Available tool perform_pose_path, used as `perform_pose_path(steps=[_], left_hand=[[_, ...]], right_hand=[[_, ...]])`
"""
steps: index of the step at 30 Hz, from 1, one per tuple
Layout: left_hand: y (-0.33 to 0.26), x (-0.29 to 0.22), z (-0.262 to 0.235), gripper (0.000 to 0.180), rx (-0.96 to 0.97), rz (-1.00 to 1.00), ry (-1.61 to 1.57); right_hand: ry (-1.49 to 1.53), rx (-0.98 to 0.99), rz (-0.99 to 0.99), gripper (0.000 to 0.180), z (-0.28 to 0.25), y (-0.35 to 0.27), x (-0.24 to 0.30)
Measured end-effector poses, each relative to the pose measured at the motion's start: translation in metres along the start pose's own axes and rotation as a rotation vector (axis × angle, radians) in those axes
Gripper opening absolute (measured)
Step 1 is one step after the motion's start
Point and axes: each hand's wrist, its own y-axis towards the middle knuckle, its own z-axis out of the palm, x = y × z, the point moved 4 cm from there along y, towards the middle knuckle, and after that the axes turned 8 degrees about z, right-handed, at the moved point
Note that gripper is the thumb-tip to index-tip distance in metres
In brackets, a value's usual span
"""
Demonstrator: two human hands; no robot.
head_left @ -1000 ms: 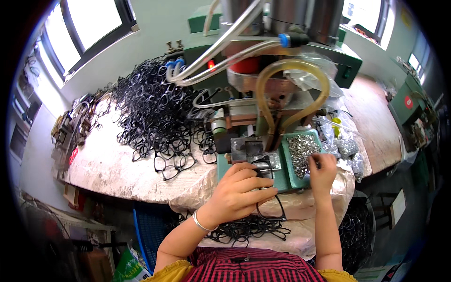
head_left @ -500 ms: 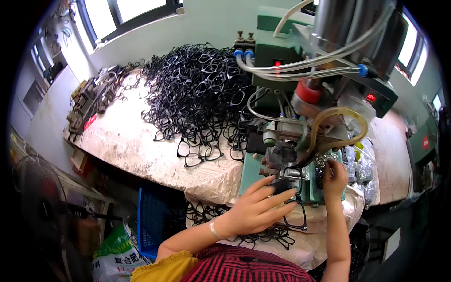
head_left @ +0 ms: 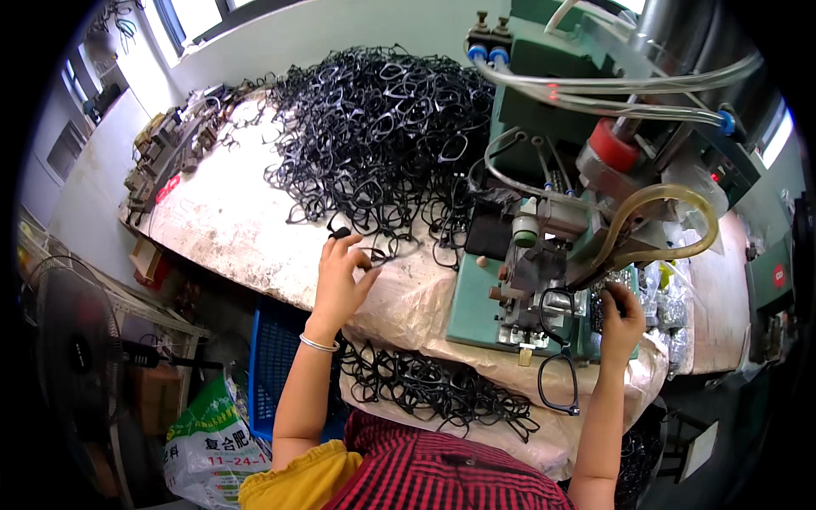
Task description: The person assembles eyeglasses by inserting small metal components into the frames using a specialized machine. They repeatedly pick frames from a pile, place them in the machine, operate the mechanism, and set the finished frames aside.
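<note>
At the front edge of a big heap of black eyeglass frames [head_left: 382, 127], my left hand [head_left: 338, 280] is bent round one eyeglass frame [head_left: 393, 254], which looks blurred between thumb and fingers. A dark covering or piece shows at a fingertip. My right hand [head_left: 622, 319] is closed in a pinch beside the small shiny parts [head_left: 598, 306] at the machine's right; what it holds is hidden. Between the hands, another black eyeglass frame [head_left: 558, 382] hangs at the metal fixture [head_left: 520, 310] of the green machine [head_left: 476, 306], one rim lowermost, touched by neither hand.
More black frames [head_left: 442, 391] lie on the paper-covered near edge. Clear hoses [head_left: 612, 83] and a yellowish tube [head_left: 705, 208] loop about the press. A blue crate [head_left: 276, 374], a printed sack [head_left: 208, 442] and a fan [head_left: 81, 357] stand at the left. Bagged parts [head_left: 671, 314] lie right.
My left hand has left the frame at the fixture and moved left to the heap's front edge. My right hand stays by the small parts. The view has shifted.
</note>
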Motion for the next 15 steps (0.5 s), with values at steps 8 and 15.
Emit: perform_pose_path(steps=[8, 15], left_hand=[[0.005, -0.001, -0.031, 0.017, -0.492, -0.319, -0.899], [0.030, -0.047, -0.037, 0.013, -0.404, -0.138, -0.821]], right_hand=[[-0.144, -0.182, 0.009, 0.013, -0.067, -0.036, -0.040], [0.093, 0.053, -0.022, 0.012, -0.040, -0.050, 0.037]])
